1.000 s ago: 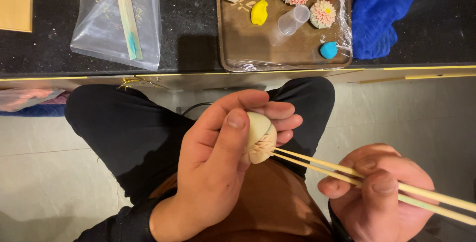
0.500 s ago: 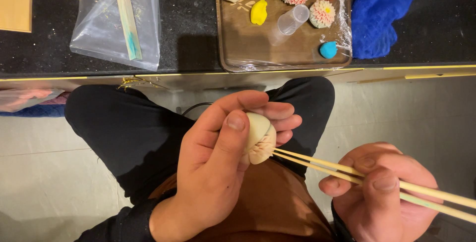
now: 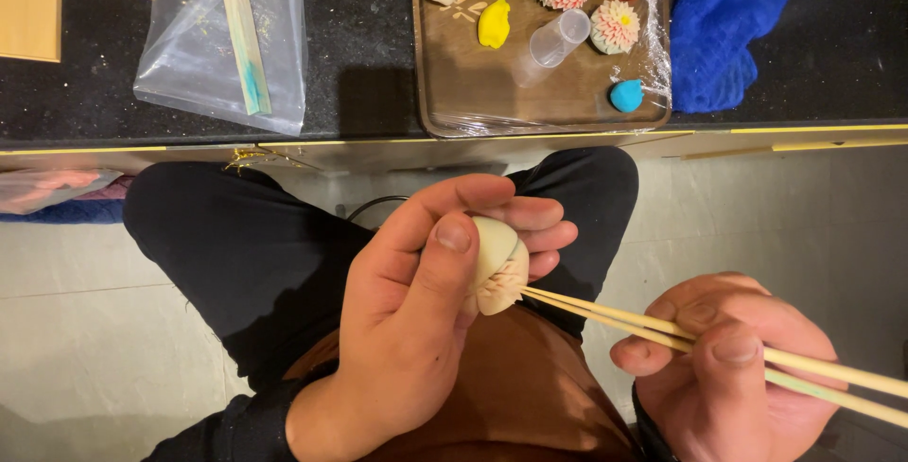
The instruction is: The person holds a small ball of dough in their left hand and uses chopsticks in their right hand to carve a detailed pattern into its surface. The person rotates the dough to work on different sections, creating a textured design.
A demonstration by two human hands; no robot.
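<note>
Brown tray (image 3: 473, 107) — film-wrapped — holds coloured dough pieces (image 3: 493, 24) and a clear cup (image 3: 554, 40).

Left hand (image 3: 416, 315) raised over the lap, fingers curled, thumb pressed forward, right hand (image 3: 733, 367) lower right, fingers pinched, knuckles bent

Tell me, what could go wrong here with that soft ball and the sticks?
The chopsticks touch the pale dough ball at its ridged edge; too hard a push could tear or flatten the fine ridges. The left hand pinches the ball between thumb and fingers, so a tighter grip might dent it. The ball is held over the lap, not over the tray, so a slip from either hand, left or right hand, could drop it.
</note>
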